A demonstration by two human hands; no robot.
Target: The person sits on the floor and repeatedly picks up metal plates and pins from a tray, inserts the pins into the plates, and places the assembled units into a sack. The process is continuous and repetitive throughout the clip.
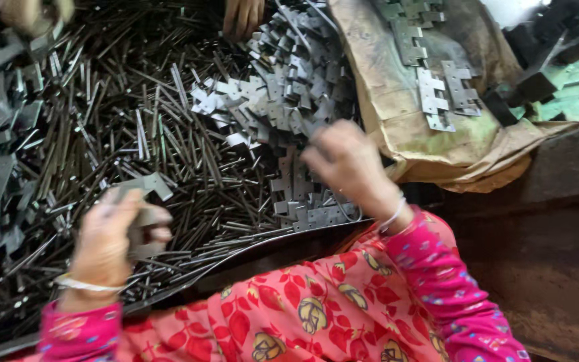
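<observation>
Two bare hands work over a wide heap of thin dark steel pins that lie crisscross, with most of their long axes running roughly up and down the view. The left hand is closed around a flat grey stamped metal hinge leaf, whose notched end sticks up and to the right past the fingertips, just above the pins. The right hand hovers with fingers curled loosely downward over a pile of bright silvery stamped hinge plates; it is blurred, and I cannot tell whether it pinches a plate or merely touches the pile. The plates lie directly under and ahead of the right hand, so that hand is the nearer one to them, while the left hand sits well apart, down by the near rim of the shallow dark metal tray. To the right a crumpled brown paper sack carries several assembled grey hinges. At the top edge two further hands of another person reach into the same heap, one nearly out of view. Both wrists wear thin white bangles above pink floral sleeves
</observation>
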